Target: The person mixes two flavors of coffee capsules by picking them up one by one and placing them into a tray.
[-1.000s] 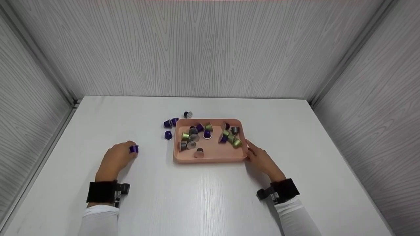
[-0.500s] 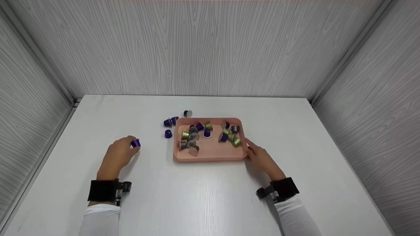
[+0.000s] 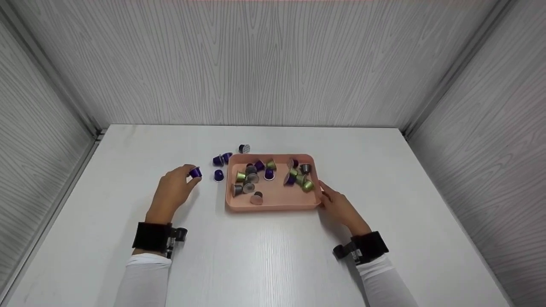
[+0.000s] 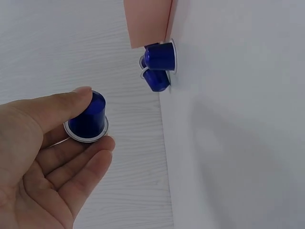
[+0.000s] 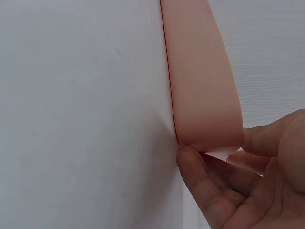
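Observation:
My left hand (image 3: 172, 189) pinches a purple coffee capsule (image 3: 195, 172) between thumb and fingers, left of the tray. In the left wrist view this coffee capsule (image 4: 90, 119) has its silver rim downward and the thumb on its side. My right hand (image 3: 341, 209) grips the pink tray (image 3: 281, 208) at its right front corner. In the right wrist view, fingers (image 5: 193, 162) lie at the tray's bottom edge and the thumb touches its wall. Purple, green and grey capsules lie in the tray, mostly toward its left and right sides.
Beside the tray's left wall are a purple capsule (image 3: 219, 175) and two more purple capsules (image 3: 218, 160) lying together. A dark capsule (image 3: 244, 149) with its pale lid showing lies behind the tray. Grey wood-grain panels (image 3: 256, 64) enclose the white table (image 3: 264, 256).
My left hand has moved right and farther back with the purple capsule, closer to the loose ones. A grey capsule at the tray's front has rocked slightly. The right hand stays at the tray corner.

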Action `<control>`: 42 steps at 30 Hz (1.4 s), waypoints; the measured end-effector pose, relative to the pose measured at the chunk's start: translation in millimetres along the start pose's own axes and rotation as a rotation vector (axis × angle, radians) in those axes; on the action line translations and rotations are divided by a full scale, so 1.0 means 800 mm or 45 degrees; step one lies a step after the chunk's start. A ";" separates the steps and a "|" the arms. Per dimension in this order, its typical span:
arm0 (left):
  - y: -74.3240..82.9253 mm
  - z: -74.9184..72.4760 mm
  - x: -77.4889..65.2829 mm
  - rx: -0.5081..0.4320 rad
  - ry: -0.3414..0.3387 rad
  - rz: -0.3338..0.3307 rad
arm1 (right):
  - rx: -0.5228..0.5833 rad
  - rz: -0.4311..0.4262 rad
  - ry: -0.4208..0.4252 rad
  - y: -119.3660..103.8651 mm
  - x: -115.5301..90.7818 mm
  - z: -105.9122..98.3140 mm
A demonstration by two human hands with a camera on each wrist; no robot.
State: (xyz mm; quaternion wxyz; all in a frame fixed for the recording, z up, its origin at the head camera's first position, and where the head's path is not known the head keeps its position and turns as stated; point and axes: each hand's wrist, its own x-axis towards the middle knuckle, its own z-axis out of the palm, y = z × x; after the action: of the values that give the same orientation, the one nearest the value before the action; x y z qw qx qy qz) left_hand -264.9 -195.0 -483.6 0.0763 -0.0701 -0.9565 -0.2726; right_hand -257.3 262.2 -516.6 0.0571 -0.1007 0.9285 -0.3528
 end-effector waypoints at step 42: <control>0.147 0.041 0.086 0.025 -0.193 0.287 | 0.014 -0.022 -0.009 0.002 0.000 0.002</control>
State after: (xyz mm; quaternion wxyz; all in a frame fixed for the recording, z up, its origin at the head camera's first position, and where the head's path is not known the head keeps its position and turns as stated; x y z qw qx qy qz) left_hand -315.4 -72.4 -438.5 0.0348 -0.1967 -0.9482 -0.2470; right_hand -257.3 262.2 -518.5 0.0579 -0.1096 0.9255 -0.3579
